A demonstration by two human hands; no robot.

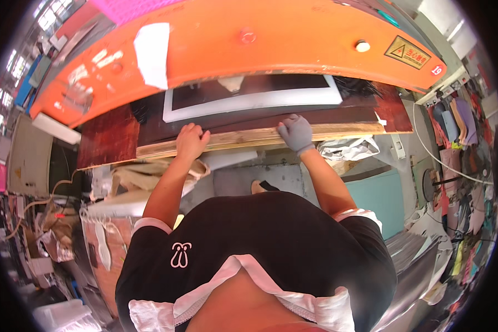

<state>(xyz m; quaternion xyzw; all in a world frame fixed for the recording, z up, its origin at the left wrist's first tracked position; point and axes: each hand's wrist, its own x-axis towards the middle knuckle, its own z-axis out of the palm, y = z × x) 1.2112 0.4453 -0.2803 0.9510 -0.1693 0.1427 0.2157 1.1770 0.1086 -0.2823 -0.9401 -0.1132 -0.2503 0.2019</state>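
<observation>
My bare left hand [191, 141] curls over the front edge of a wooden board [240, 138], left of its middle. Farther right, my right hand [296, 134] wears a grey glove, and its fingers also close over that edge. On the dark top of the board, just beyond both hands, lies a white rectangular frame [249, 103]. Its far side is hidden under the orange beam of a machine [216, 41]. A small pale piece [231, 83] shows inside the frame.
The orange beam spans the far side, with a white paper [152, 55] and a yellow warning label [408, 52] on it. Crumpled brown material [135, 180] lies below the board at left. A teal panel [376, 202] stands at right, near coloured sheets hanging on a rack [459, 122].
</observation>
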